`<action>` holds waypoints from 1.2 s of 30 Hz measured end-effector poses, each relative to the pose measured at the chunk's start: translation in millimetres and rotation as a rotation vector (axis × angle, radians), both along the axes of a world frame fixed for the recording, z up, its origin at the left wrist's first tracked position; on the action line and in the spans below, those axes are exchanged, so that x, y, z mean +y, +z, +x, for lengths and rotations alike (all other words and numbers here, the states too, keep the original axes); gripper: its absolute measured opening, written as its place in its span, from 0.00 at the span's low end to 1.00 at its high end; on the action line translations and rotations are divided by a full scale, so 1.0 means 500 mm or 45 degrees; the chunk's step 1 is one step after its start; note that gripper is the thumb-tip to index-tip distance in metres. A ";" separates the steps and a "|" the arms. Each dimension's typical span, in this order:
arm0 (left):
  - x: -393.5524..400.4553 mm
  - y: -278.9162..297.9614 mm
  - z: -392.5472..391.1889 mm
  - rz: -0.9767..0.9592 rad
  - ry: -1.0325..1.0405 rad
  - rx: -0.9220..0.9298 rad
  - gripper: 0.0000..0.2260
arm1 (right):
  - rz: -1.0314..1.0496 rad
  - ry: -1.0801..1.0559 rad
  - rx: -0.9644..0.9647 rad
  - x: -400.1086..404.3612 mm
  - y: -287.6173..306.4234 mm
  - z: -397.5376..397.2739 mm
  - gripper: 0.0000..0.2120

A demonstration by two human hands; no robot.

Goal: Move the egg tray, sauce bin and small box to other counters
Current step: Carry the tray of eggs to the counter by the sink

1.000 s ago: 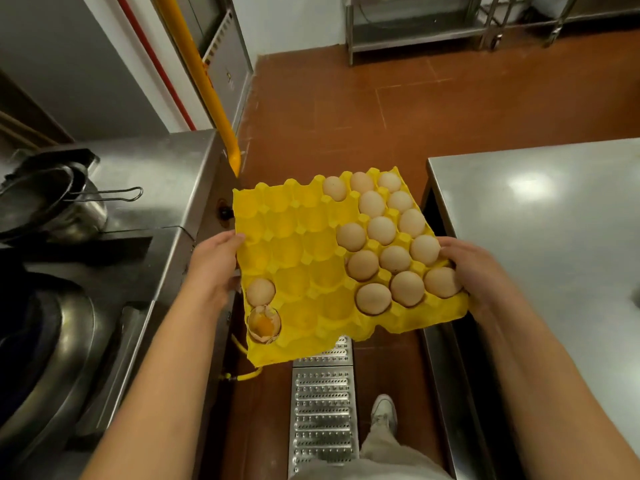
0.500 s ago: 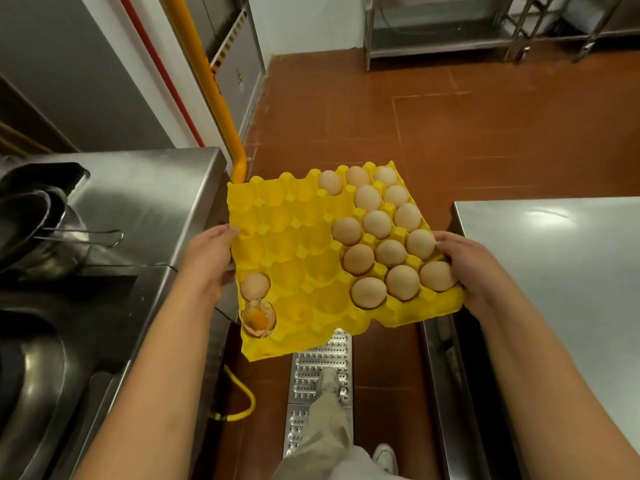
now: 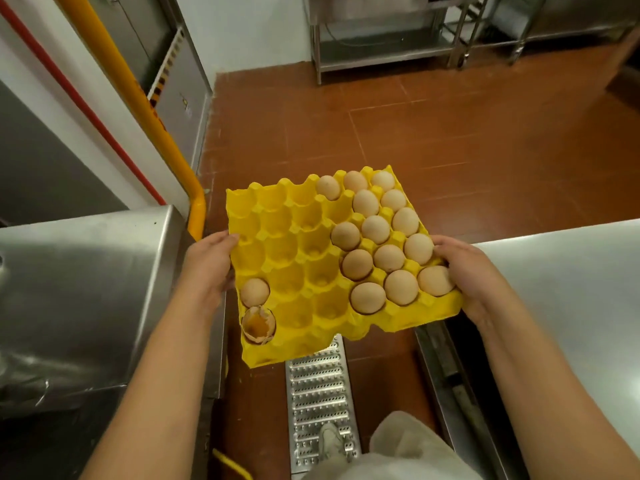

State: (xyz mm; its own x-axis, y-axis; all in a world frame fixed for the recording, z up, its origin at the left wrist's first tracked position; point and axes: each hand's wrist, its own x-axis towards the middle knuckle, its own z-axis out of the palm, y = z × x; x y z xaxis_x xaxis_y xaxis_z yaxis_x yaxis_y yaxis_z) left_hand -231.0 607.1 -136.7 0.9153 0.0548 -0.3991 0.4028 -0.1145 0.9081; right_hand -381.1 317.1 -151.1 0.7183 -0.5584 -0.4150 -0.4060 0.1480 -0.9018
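Your left hand [image 3: 207, 268] has its fingers clamped on the left edge of the yellow egg tray [image 3: 298, 251], held in the air above the floor between two steel desks; your right hand [image 3: 467, 275] grips its right edge beside the eggs [image 3: 375, 230].

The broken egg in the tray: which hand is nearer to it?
Left. The left hand grips the egg tray edge just above the broken egg; the right hand holds the opposite edge.
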 end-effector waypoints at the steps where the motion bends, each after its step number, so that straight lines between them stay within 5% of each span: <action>1: -0.016 -0.002 0.021 -0.004 -0.011 0.009 0.03 | 0.006 -0.009 -0.001 -0.012 0.000 0.016 0.14; 24: -0.357 -0.002 0.497 0.049 0.087 0.001 0.14 | 0.157 0.051 -0.018 -0.377 0.004 0.519 0.13; 36: -0.581 -0.038 0.848 0.045 -0.153 0.047 0.11 | 0.062 -0.181 0.013 -0.540 0.001 0.753 0.13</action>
